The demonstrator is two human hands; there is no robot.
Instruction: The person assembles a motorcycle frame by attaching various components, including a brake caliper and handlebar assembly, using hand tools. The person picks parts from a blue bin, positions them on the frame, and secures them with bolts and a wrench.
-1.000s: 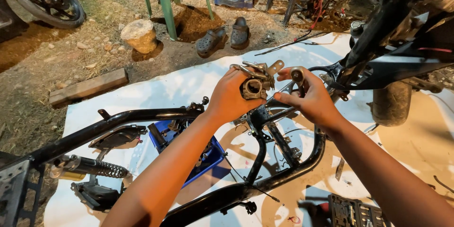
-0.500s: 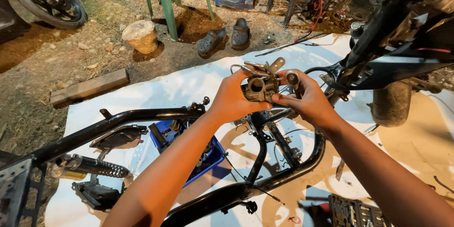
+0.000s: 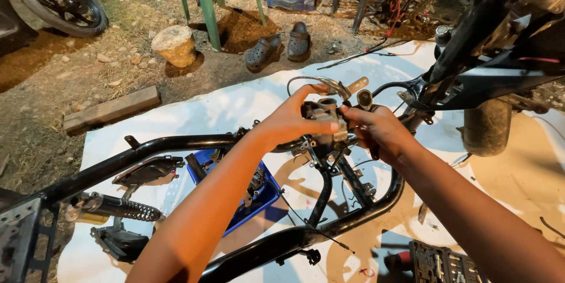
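Above the stripped black tubular motorcycle frame [image 3: 176, 144], left hand [image 3: 291, 121] and right hand [image 3: 376, 130] both clasped around a grimy grey metal carburettor [image 3: 322, 115], right fingers apparently curled beneath.

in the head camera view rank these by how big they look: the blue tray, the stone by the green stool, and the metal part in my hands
1. blue tray
2. stone, though it lies farther from the camera
3. metal part, partly covered by the left hand and right hand

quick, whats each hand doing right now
Left hand: closed on the metal carburetor, held above the black motorcycle frame.
Right hand: closed on the same carburetor from the other side.
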